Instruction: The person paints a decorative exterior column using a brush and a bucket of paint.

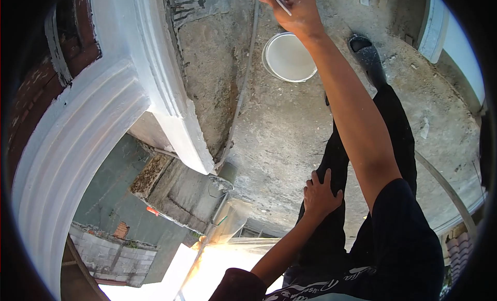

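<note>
My right hand [295, 11] is at the top edge of the view, closed round a slim pale handle [283, 6] that looks like a paintbrush's. The working end of that tool is cut off by the frame. Just below this hand a white bucket [265, 68] stands on the concrete, with whitish liquid [291, 56] inside; my right forearm covers part of its right side. My left hand [321, 196] lies on my black trouser leg with its fingers spread, holding nothing.
White moulded trim [155, 57] and a curved white arch [77, 125] fill the left side. A drop shows beyond the ledge, with a block wall [119, 257] below. A grey bucket [226, 174] stands by the trim's end. My dark shoe [368, 57] is on rough concrete [274, 145].
</note>
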The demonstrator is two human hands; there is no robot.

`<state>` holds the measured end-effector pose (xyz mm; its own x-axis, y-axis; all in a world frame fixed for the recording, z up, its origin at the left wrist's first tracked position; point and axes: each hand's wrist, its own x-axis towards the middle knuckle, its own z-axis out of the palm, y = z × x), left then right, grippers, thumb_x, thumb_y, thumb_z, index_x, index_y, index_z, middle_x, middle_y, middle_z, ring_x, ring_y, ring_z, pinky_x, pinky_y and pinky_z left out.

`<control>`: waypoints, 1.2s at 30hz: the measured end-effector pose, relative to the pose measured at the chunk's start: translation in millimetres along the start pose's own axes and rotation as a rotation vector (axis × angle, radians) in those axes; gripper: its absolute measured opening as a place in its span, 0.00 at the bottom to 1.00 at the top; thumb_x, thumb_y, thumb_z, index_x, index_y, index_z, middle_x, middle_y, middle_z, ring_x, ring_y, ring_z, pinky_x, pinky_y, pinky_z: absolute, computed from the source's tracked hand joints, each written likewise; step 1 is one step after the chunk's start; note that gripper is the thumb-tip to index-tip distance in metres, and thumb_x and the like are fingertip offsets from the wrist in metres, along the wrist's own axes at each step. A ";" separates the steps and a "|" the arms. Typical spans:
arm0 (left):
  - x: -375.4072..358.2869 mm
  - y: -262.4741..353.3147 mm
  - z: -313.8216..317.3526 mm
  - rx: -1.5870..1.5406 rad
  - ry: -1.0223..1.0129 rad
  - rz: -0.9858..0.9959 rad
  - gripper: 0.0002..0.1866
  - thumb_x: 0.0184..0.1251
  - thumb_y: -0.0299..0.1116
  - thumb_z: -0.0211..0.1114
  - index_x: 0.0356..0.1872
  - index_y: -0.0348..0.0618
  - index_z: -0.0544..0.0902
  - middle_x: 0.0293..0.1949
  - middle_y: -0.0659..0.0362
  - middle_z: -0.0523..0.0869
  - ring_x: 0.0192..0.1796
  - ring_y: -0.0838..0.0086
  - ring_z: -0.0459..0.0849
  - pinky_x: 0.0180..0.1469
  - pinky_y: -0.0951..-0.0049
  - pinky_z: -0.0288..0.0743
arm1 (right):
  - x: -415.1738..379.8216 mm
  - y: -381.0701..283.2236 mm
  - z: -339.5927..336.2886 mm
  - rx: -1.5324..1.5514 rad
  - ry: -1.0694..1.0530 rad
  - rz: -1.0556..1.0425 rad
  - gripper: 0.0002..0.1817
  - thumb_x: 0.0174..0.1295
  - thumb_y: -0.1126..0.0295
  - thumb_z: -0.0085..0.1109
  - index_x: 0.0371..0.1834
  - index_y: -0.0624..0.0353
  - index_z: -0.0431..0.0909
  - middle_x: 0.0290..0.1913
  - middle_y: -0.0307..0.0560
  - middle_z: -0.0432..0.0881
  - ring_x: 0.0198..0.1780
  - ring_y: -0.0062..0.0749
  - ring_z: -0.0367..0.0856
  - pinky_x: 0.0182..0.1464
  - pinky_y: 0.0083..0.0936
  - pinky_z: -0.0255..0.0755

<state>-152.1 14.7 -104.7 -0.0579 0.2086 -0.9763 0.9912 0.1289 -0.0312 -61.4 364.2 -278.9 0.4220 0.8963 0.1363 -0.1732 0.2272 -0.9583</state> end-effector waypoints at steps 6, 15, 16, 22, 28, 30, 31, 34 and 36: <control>1.0 4.2 6.0 -0.001 0.006 0.009 0.43 0.55 0.50 0.68 0.72 0.46 0.65 0.65 0.35 0.63 0.59 0.43 0.73 0.59 0.49 0.71 | -83.4 -19.3 -93.1 -0.677 -0.649 0.480 0.15 0.60 0.78 0.59 0.51 0.62 0.83 0.42 0.55 0.88 0.38 0.32 0.88 0.41 0.24 0.80; 1.6 -1.5 11.1 -0.038 0.012 -0.025 0.43 0.55 0.51 0.68 0.72 0.48 0.65 0.66 0.35 0.63 0.59 0.43 0.72 0.61 0.47 0.69 | -170.2 124.9 -29.7 -1.163 -0.711 0.268 0.10 0.55 0.74 0.57 0.38 0.67 0.81 0.41 0.62 0.82 0.39 0.52 0.86 0.41 0.40 0.84; 2.0 -2.4 10.9 -0.043 0.019 -0.026 0.43 0.55 0.51 0.68 0.72 0.48 0.65 0.66 0.35 0.63 0.59 0.42 0.72 0.61 0.47 0.69 | -172.7 135.0 -26.0 -1.211 -0.699 0.238 0.10 0.56 0.74 0.57 0.39 0.66 0.82 0.42 0.63 0.82 0.39 0.53 0.86 0.41 0.40 0.84; 1.2 -7.1 11.0 -0.100 0.007 -0.029 0.43 0.55 0.51 0.68 0.72 0.48 0.65 0.66 0.36 0.63 0.59 0.42 0.72 0.60 0.48 0.69 | -168.4 123.0 -38.9 -0.960 -0.820 0.377 0.12 0.50 0.73 0.60 0.38 0.64 0.82 0.39 0.61 0.84 0.42 0.55 0.85 0.47 0.40 0.81; -3.7 -5.3 13.0 -0.073 -0.020 -0.018 0.41 0.57 0.51 0.67 0.72 0.47 0.65 0.66 0.34 0.62 0.57 0.44 0.73 0.57 0.52 0.71 | -171.8 87.9 -50.8 -0.728 -0.338 0.623 0.14 0.53 0.75 0.55 0.42 0.62 0.84 0.37 0.59 0.86 0.39 0.50 0.86 0.45 0.37 0.78; -4.4 -5.6 14.7 -0.076 -0.008 -0.018 0.42 0.57 0.50 0.67 0.72 0.47 0.64 0.66 0.34 0.62 0.57 0.44 0.73 0.57 0.52 0.71 | -178.5 94.3 -48.9 -0.637 -0.241 0.691 0.13 0.56 0.74 0.55 0.43 0.63 0.83 0.34 0.56 0.86 0.36 0.44 0.87 0.43 0.33 0.79; -3.8 -5.7 15.3 -0.075 -0.001 -0.017 0.42 0.57 0.50 0.67 0.72 0.47 0.64 0.66 0.34 0.62 0.57 0.44 0.73 0.57 0.52 0.71 | -181.6 99.3 -45.5 -0.536 -0.216 0.724 0.12 0.58 0.74 0.55 0.43 0.64 0.83 0.34 0.54 0.87 0.36 0.40 0.87 0.42 0.31 0.78; -3.3 -5.2 14.0 -0.084 -0.013 -0.023 0.42 0.57 0.50 0.67 0.72 0.47 0.64 0.65 0.34 0.63 0.57 0.44 0.73 0.57 0.52 0.71 | -188.2 108.4 -31.9 -0.222 -0.103 0.815 0.11 0.64 0.73 0.56 0.44 0.69 0.83 0.35 0.50 0.87 0.37 0.30 0.86 0.41 0.26 0.79; -3.0 -4.4 15.1 -0.079 0.001 -0.024 0.42 0.57 0.50 0.67 0.72 0.46 0.65 0.65 0.34 0.63 0.57 0.44 0.73 0.57 0.52 0.71 | -189.8 98.8 -27.3 -0.003 0.015 0.866 0.11 0.67 0.74 0.56 0.43 0.73 0.82 0.36 0.47 0.87 0.38 0.27 0.85 0.42 0.24 0.80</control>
<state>-154.5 -1.1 -104.9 -0.0818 0.2051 -0.9753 0.9769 0.2102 -0.0377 -134.3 206.2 -406.3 0.1543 0.7485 -0.6449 -0.4361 -0.5341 -0.7243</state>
